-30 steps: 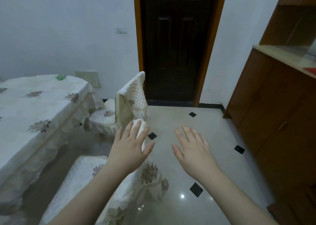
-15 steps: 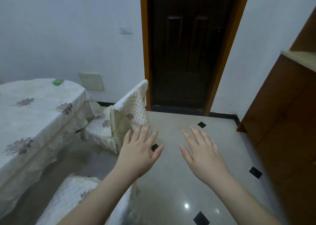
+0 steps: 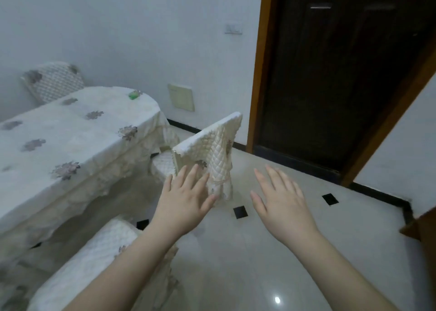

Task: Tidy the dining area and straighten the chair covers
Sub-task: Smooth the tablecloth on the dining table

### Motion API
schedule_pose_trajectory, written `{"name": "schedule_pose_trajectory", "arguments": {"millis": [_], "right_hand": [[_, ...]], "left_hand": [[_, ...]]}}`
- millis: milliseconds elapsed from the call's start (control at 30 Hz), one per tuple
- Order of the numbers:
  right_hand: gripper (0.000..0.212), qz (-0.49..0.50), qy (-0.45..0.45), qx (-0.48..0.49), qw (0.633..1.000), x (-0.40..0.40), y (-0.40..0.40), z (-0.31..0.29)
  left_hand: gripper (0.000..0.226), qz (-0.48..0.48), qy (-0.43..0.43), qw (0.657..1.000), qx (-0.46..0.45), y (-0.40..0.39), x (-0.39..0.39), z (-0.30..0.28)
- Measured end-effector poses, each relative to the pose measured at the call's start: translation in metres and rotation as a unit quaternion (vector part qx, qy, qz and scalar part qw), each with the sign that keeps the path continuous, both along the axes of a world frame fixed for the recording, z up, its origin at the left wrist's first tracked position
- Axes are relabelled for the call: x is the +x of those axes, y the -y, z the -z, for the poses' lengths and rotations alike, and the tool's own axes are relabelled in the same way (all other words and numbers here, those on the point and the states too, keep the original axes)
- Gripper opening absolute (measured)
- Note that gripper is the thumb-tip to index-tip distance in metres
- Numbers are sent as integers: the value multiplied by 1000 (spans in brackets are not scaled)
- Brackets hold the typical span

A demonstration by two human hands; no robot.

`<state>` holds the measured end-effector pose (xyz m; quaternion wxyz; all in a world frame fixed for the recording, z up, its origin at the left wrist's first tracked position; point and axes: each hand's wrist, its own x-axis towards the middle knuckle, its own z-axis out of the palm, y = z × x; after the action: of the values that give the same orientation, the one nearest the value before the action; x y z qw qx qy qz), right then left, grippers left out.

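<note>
A chair with a cream quilted cover (image 3: 212, 145) stands at the end of the dining table (image 3: 70, 133), its backrest cover rumpled and bunched to one side. My left hand (image 3: 186, 197) is stretched out flat in front of that backrest, fingers spread, holding nothing. My right hand (image 3: 278, 199) hovers open over the floor to the right of the chair. A second covered chair (image 3: 99, 258) sits close below my left forearm. A third covered chair back (image 3: 54, 81) shows behind the table at the far left.
The table wears a white floral cloth with a small green object (image 3: 134, 95) near its far end. A dark door (image 3: 342, 74) in an orange frame is ahead. A wooden cabinet corner (image 3: 422, 223) juts in at right. Glossy tiled floor (image 3: 259, 251) lies between.
The view has swung left and closer to the end chair. Both hands stay open and raised, now nearer that chair's backrest. The far chair behind the table has come into view.
</note>
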<state>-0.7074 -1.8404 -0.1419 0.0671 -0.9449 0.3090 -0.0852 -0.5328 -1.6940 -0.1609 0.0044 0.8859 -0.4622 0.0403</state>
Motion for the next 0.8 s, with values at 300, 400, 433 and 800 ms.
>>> {"name": "schedule_pose_trajectory", "arguments": {"millis": [300,400,433,800], "right_hand": [[58,-154,23,15,988,136,37,5],[58,-200,14,5,980,192,36,10],[58,-213,7,2,977,210,35,11],[66,-348,-1,-28,937,367,4,3]], "left_hand": [[77,-138,4,990,-4,0,88,9],[80,-190,-9,982,-10,-9,126,14],[80,-208,-13,978,-13,-13,138,14],[81,-341,-26,939,-36,-62,227,5]]}}
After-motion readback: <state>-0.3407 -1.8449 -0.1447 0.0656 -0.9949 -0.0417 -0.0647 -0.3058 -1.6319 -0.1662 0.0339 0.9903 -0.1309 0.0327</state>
